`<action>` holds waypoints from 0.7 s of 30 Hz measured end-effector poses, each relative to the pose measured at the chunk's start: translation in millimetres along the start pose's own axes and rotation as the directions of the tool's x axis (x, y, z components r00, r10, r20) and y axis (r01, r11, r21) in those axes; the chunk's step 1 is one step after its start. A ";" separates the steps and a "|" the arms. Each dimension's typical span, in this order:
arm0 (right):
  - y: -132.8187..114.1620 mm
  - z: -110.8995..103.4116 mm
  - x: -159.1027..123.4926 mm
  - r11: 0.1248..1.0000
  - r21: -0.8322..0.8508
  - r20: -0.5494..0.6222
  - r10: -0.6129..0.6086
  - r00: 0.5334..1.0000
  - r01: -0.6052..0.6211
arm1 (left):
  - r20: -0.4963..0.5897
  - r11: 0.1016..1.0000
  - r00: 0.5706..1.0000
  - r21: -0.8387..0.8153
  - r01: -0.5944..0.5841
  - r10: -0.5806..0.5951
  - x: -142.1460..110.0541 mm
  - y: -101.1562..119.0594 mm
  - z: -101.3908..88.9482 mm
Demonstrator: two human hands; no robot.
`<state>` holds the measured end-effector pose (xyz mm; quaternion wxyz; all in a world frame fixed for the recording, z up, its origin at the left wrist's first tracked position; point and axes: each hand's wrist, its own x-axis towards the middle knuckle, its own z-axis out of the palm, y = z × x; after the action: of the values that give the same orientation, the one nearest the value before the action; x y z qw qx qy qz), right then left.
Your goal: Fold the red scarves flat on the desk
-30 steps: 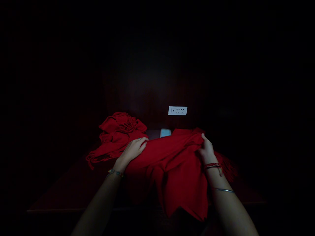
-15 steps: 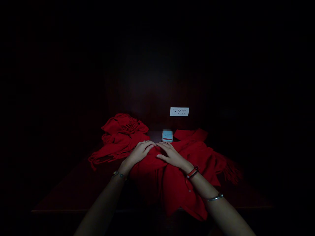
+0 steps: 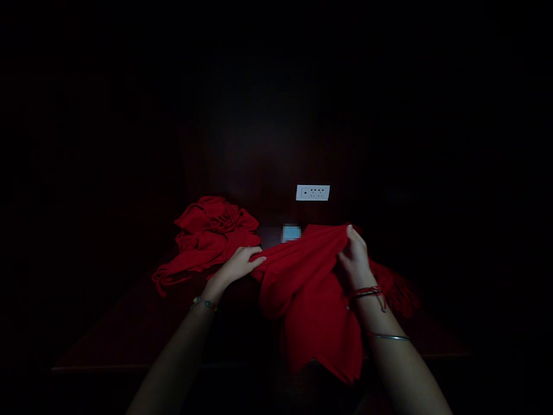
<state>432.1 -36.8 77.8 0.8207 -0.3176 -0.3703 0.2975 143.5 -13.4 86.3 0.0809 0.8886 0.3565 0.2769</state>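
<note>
A red fringed scarf (image 3: 317, 300) is stretched between my two hands, and its lower part hangs over the table's front edge. My left hand (image 3: 242, 264) pinches the scarf's left end between thumb and fingers. On the other side, my right hand (image 3: 356, 253) is closed on the upper right part, thumb up, with the cloth raised. Some of its fingers are hidden by the fabric. Fringe shows on the table to the right of my right wrist.
A heap of red fringed cloth (image 3: 211, 236) lies at the left on the dark table (image 3: 116, 334). Behind the scarf is a phone (image 3: 291, 233), partly covered. A white socket panel (image 3: 313, 192) is on the back wall. The surroundings are very dark.
Both hands lay close together on the scarf before. My right hand has moved right and up, gripping and lifting the cloth; my left has moved slightly left and closed on it.
</note>
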 end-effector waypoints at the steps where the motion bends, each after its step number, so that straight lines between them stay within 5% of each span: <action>1: -2.1 -10.7 6.7 0.997 0.081 -0.078 0.011 0.997 -0.005 | -0.018 0.999 1.000 0.040 0.013 -0.012 -0.3 -0.7 -1.6; 4: -6.3 -40.4 22.4 0.995 0.102 -0.311 0.018 0.950 0.014 | -0.058 0.990 0.998 0.140 0.028 -0.020 -0.2 -5.4 -3.8; 7: -10.6 -48.6 22.8 0.953 -0.298 -0.391 -0.181 0.902 0.062 | -0.130 0.987 0.991 0.154 0.053 -0.033 1.5 -10.0 -2.9; 9: -14.1 -36.4 12.4 0.771 -0.608 -0.223 -0.393 0.892 0.187 | -0.192 0.991 0.980 0.111 0.070 -0.048 3.1 -10.9 -1.9; 11: -15.9 -14.0 -4.3 0.544 -0.741 0.098 -0.492 0.865 0.394 | -0.221 0.996 0.973 0.052 0.073 -0.060 4.5 -10.1 -1.3; 13: -13.1 10.4 -22.9 0.431 -0.680 0.478 -0.352 0.805 0.593 | -0.231 0.998 0.971 0.009 0.069 -0.065 5.1 -8.7 -1.7; 15: -4.8 29.4 -38.2 0.393 -0.568 0.748 -0.121 0.653 0.723 | -0.251 0.998 0.966 -0.023 0.064 -0.068 4.8 -7.3 -3.7; 17: 7.2 39.7 -46.9 0.366 -0.520 0.833 0.017 0.554 0.771 | -0.277 0.996 0.958 -0.064 0.063 -0.078 4.1 -5.7 -6.8; 21: 25.4 43.3 -47.1 0.388 -0.532 0.824 0.031 0.566 0.753 | -0.271 0.987 0.961 -0.158 0.020 -0.063 3.5 -1.1 -11.2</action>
<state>365.3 -42.1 61.9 0.3711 -0.4306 -0.8216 -0.0420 138.8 -10.9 96.8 0.1049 0.8250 0.3605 0.4224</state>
